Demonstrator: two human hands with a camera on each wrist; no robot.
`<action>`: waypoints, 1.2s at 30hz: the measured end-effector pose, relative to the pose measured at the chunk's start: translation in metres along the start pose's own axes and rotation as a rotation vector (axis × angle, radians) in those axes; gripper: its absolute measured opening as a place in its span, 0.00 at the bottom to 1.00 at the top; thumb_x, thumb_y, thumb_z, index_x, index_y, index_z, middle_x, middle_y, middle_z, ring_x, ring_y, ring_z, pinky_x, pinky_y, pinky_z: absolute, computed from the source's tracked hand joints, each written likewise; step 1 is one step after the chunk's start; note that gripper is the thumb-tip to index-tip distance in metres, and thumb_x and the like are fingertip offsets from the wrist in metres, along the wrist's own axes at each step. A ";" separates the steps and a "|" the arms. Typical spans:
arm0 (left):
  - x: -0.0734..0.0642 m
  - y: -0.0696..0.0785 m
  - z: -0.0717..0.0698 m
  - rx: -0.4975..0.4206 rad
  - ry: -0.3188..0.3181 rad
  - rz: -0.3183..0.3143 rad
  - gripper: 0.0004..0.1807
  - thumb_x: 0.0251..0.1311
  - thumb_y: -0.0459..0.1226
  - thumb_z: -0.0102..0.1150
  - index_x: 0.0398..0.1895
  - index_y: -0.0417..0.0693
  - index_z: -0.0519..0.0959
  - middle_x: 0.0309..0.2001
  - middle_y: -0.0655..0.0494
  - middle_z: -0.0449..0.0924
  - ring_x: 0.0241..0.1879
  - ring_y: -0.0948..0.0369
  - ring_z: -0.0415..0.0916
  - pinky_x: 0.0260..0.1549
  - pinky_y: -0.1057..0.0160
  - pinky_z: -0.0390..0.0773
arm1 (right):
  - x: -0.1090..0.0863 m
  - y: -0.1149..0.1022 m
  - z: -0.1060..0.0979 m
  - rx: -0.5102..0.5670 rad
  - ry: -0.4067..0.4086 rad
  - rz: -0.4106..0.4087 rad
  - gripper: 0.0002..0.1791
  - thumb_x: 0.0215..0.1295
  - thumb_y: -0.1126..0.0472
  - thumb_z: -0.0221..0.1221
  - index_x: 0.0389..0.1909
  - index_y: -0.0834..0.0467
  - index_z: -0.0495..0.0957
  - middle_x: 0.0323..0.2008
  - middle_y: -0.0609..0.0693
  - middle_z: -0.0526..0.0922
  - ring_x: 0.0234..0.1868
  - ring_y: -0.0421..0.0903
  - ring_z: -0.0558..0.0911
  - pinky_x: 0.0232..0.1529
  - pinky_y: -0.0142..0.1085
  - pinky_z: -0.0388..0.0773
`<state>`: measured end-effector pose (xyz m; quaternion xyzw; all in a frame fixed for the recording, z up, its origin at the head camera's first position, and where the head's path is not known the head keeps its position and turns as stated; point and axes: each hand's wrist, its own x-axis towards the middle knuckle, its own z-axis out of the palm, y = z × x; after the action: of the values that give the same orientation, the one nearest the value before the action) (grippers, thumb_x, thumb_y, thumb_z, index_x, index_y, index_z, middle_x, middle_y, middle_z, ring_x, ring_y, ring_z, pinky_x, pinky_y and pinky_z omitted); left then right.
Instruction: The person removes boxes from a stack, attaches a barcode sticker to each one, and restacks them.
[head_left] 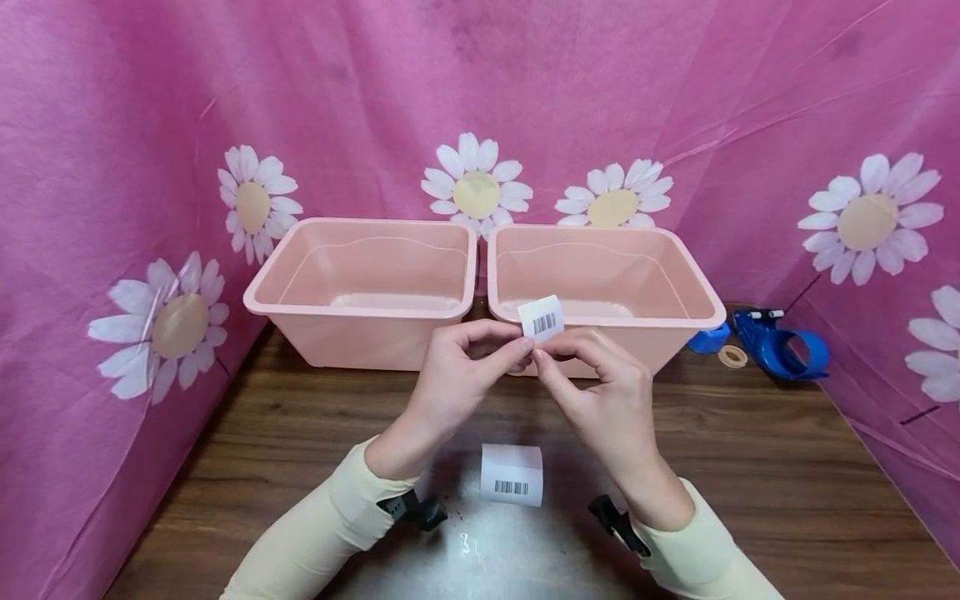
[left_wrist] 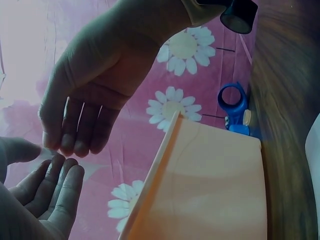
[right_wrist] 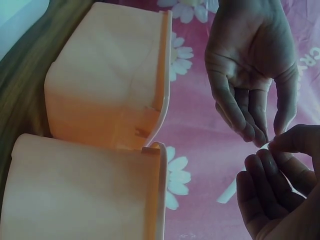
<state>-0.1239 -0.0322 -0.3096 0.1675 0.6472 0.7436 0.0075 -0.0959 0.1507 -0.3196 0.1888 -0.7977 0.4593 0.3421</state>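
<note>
A small white barcode label (head_left: pixel 542 318) is held up in front of the right-hand bin. My left hand (head_left: pixel 468 375) pinches its lower corner between thumb and forefinger. Close beside, my right hand (head_left: pixel 603 392) pinches the same lower edge, and the fingertips of both hands nearly meet. From the right wrist view, a strip of the label (right_wrist: pixel 229 192) shows past the right fingers, while its pinched edge is mostly hidden. On the table below the hands lies a white roll of labels (head_left: pixel 512 475), with a barcode facing up.
Two pink plastic bins, a left one (head_left: pixel 375 342) and a right one (head_left: pixel 675 333), stand side by side at the back. Right of them lie a blue tape dispenser (head_left: pixel 783 350), a tan tape ring (head_left: pixel 732 357) and a blue object (head_left: pixel 708 339). A pink flowered curtain (head_left: pixel 360 100) surrounds the table.
</note>
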 end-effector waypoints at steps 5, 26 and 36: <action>0.001 0.001 -0.001 0.001 0.000 -0.011 0.11 0.70 0.25 0.70 0.52 0.25 0.88 0.46 0.32 0.93 0.35 0.67 0.91 0.48 0.51 0.95 | 0.000 -0.001 0.000 -0.006 0.001 -0.022 0.06 0.65 0.69 0.78 0.41 0.58 0.94 0.38 0.51 0.95 0.45 0.33 0.89 0.52 0.18 0.81; 0.001 0.006 -0.010 0.091 0.052 0.023 0.09 0.68 0.25 0.72 0.47 0.26 0.90 0.41 0.38 0.92 0.33 0.67 0.90 0.41 0.68 0.91 | 0.014 -0.002 -0.025 0.154 0.138 0.228 0.12 0.65 0.70 0.78 0.49 0.61 0.94 0.45 0.40 0.94 0.46 0.41 0.91 0.52 0.24 0.88; 0.000 0.007 -0.011 0.127 0.044 0.038 0.08 0.67 0.26 0.73 0.46 0.27 0.90 0.38 0.41 0.93 0.33 0.63 0.89 0.39 0.70 0.90 | 0.022 0.002 -0.036 0.194 0.103 0.427 0.11 0.69 0.62 0.78 0.50 0.59 0.94 0.44 0.41 0.96 0.43 0.42 0.92 0.46 0.25 0.90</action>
<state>-0.1255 -0.0436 -0.3040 0.1635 0.6898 0.7046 -0.0315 -0.0986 0.1834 -0.2926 0.0242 -0.7532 0.6046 0.2580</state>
